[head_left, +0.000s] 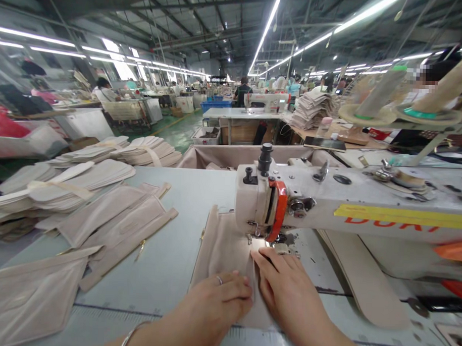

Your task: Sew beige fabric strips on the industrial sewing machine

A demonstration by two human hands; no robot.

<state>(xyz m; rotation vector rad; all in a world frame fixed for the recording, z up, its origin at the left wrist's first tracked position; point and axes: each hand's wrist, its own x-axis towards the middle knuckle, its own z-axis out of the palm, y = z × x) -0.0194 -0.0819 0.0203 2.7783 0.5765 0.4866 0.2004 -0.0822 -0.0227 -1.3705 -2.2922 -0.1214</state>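
Note:
A beige fabric piece [228, 246] lies on the pale sewing table, its far end beside the head of a white sewing machine [310, 188]. My left hand [213, 303] wears a ring and is closed over the near part of the fabric, fingers curled at a folded edge. Close in front of the lit needle area, my right hand [288, 281] grips the same edge, fingertips pressed down near the presser foot. A small gold zipper pull [202, 233] shows at the fabric's left side. The needle tip is too small to make out.
Left on the table lie beige zippered pieces [126, 230], with banded stacks of rounded panels [82, 180] behind. Long beige panels [367, 283] lie under the machine arm. A fabric-lined bin [201, 154] stands beyond the table. Thread cones [383, 92] rise at the right; people work farther back.

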